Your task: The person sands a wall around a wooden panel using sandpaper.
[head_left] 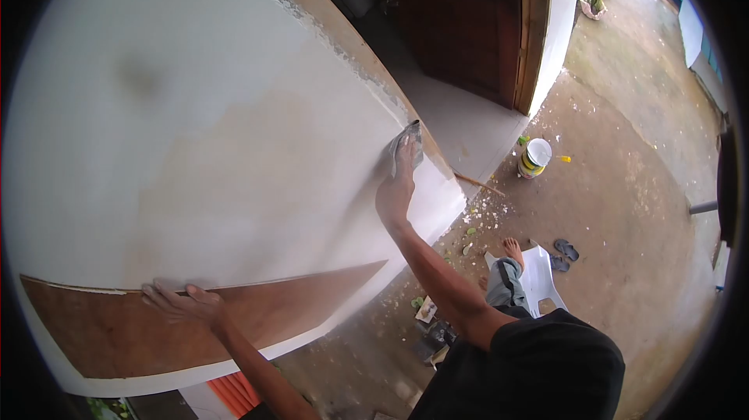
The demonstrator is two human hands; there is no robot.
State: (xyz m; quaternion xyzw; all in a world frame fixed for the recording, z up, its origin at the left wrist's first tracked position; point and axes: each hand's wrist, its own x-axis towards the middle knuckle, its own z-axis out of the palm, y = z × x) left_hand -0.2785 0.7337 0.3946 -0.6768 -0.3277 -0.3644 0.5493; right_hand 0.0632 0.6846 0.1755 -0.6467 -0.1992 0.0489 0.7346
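Observation:
My right hand (398, 186) presses a grey, dusty sheet of sandpaper (413, 139) against the white wall (312, 186), close to the wooden door-frame edge (382, 69). The fingers lie over the sheet, and its underside is hidden. Rough, patchy filler runs along the wall beside that edge. Lower left, my left hand (187, 303) rests at the top edge of a brown wooden panel (140, 334) set in the wall. Its fingers are stretched out and apart, with nothing in them; pale dust coats them.
A white plastic chair (540, 280) is under me, with one bare foot on it. Dark slippers (563, 252) lie beside it. A paint bucket (537, 156) and a stick (477, 183) are near the doorway. White flakes litter the ground. A dark door (460, 22) stands right of the wall.

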